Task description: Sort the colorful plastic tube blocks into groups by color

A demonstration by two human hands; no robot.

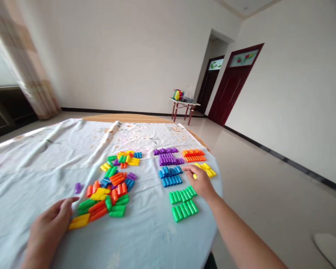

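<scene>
My right hand (201, 183) hovers at the right between the blue and yellow groups, fingers bent, with a bit of yellow tube (195, 176) showing between thumb and fingers. Partly behind it lie yellow tubes (209, 171). Near its fingertips are blue tubes (172, 181) in two rows; closer to me are two rows of green tubes (184, 210). My left hand (52, 224) rests open on the cloth, fingers extended, beside a mixed heap of coloured tubes (119, 179). Its nearest pieces are yellow tubes (78, 221). A lone purple piece (77, 188) lies beyond it.
Purple tubes (168, 159) and orange tubes (194, 155) stand in rows farther back. A floral cloth (145, 239) covers the round table, whose wooden edge (128, 117) shows behind. A small side table (186, 101) with bags stands near the red door (235, 87).
</scene>
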